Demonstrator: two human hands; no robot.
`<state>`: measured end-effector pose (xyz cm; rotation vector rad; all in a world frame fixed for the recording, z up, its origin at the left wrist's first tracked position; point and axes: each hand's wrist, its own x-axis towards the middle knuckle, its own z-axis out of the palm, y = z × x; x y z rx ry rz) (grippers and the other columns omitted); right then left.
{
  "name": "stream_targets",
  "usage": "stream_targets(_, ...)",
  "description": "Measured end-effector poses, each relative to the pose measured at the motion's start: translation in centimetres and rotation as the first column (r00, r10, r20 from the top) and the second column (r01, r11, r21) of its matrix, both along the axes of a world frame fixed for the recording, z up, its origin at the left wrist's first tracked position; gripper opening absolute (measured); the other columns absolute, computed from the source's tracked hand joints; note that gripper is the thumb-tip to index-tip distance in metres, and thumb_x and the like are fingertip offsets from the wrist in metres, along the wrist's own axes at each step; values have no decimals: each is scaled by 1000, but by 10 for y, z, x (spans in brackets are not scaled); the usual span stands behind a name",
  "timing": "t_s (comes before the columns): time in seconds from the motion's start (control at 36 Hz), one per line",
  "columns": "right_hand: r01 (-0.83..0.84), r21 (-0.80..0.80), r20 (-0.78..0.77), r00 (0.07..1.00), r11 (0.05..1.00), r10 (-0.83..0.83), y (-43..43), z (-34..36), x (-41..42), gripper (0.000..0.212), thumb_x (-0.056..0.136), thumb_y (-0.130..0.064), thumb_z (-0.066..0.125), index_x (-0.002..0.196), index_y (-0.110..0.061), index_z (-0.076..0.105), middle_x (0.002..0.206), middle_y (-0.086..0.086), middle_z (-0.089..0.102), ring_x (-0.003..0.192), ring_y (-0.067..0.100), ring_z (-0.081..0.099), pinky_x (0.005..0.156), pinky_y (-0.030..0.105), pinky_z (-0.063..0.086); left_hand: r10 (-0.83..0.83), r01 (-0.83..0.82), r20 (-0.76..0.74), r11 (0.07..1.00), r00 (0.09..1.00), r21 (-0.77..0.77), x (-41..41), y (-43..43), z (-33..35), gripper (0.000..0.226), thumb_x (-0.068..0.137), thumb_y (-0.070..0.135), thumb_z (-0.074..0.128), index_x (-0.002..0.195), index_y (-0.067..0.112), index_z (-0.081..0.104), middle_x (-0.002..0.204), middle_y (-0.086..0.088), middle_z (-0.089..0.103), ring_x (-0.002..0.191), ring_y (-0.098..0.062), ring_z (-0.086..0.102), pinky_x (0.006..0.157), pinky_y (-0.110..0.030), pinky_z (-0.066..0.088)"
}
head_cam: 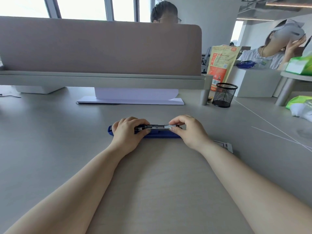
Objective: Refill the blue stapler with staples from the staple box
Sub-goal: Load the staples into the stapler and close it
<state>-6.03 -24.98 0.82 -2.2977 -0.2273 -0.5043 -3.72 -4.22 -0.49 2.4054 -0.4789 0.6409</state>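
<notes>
Black mesh pen cup (224,95) at the right of the frame, can't see anything in it. The blue stapler (158,135) lies flat on the bench (50,141) at centre frame, metal staple channel exposed. Left hand (129,132) is curled around its left end, gripping it. Right hand (189,130) pinches a strip of staples (168,127) between thumb and fingers over the channel. The staple box (225,146) peeks out behind the right wrist.

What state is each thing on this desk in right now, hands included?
Blue stapler: lying flat on the desk, opened, metal staple channel exposed.
Left hand: gripping the stapler's left end.
Right hand: pinching a strip of staples at the channel.
Staple box: lying flat, mostly hidden behind the right wrist.
Mesh pen cup: upright, looks empty.
Snack bag: standing upright.
</notes>
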Motion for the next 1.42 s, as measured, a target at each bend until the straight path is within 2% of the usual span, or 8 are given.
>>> stream_targets(0.42, 148, -406, 327, 945, 902, -8, -10, -6, -5, 15, 77, -18, 66, 89, -23, 74, 93, -2, 70, 88, 28, 61, 76, 35, 37, 45, -45, 1, 999, 999, 22, 4, 3, -3, 15, 85, 40, 57, 96, 37, 66, 96, 10, 66, 99, -20, 54, 91, -38, 28)
stream_targets(0.69, 138, -347, 139, 986, 928, -95, -11, -7, -8, 23, 81, -27, 61, 103, -22, 59, 106, -5, 68, 102, 20, 61, 85, 32, 36, 258, -244, -111, 962, 960, 122, -6, 6, 0, 53, 80, 65, 47, 126, 39, 48, 141, 7, 46, 136, -22, 28, 112, -54, -10)
stream_targets(0.81, 186, -356, 62, 983, 916, -175, -9, -6, -13, 38, 81, -32, 61, 116, -19, 53, 116, -2, 67, 110, 21, 60, 103, 37, 32, 486, -460, -339, 874, 806, 158, -13, 17, 2, 87, 77, 75, 33, 145, 24, 16, 157, -11, 12, 144, -33, 3, 113, -53, -11)
stream_targets(0.89, 227, -479, -26, 962, 848, -272, -6, -8, -13, 44, 84, -38, 54, 122, -19, 46, 119, 0, 64, 114, 23, 56, 112, 41, 16, 536, -523, -429, 837, 727, 159, -14, 24, 2, 87, 81, 72, 26, 145, 15, 12, 150, -17, 31, 141, -36, 16, 114, -56, -7)
stream_targets(1.08, 175, -516, -78, 965, 839, -249, -5, -9, -14, 22, 86, -36, 48, 104, -24, 55, 103, 2, 68, 106, 25, 57, 111, 43, 16, 415, -508, -378, 840, 828, -192, -11, 22, 6, 64, 86, 52, 41, 132, 10, 30, 128, -11, 55, 125, -35, 45, 113, -55, 13)
stream_targets(1.19, 130, -450, -146, 965, 883, -216, -8, -6, -13, 31, 85, -31, 52, 116, -25, 53, 118, -2, 65, 116, 23, 53, 111, 41, 18, 14, -131, -190, 775, 982, -618, -22, 13, 20, 64, 93, 26, 46, 146, 25, 11, 133, 16, 34, 117, -3, 37, 96, -14, 31)
stream_targets(1.36, 117, -337, -177, 967, 934, -185, -10, 1, -16, 44, 85, -22, 53, 128, -23, 47, 125, -6, 64, 122, 21, 50, 110, 34, 26, -222, 162, -64, 852, 973, -498, -36, -8, 29, 75, 94, 12, 42, 144, 36, -9, 152, 16, 15, 131, 2, 24, 101, -6, 22)
stream_targets(1.42, 112, -326, -174, 969, 939, -176, -10, 0, -16, 45, 85, -21, 52, 130, -23, 45, 124, -5, 65, 123, 19, 50, 112, 34, 23, -234, 187, -59, 883, 970, -430, -39, -13, 28, 74, 94, 14, 43, 145, 32, -8, 143, 26, 16, 136, 1, 18, 114, -22, 14)
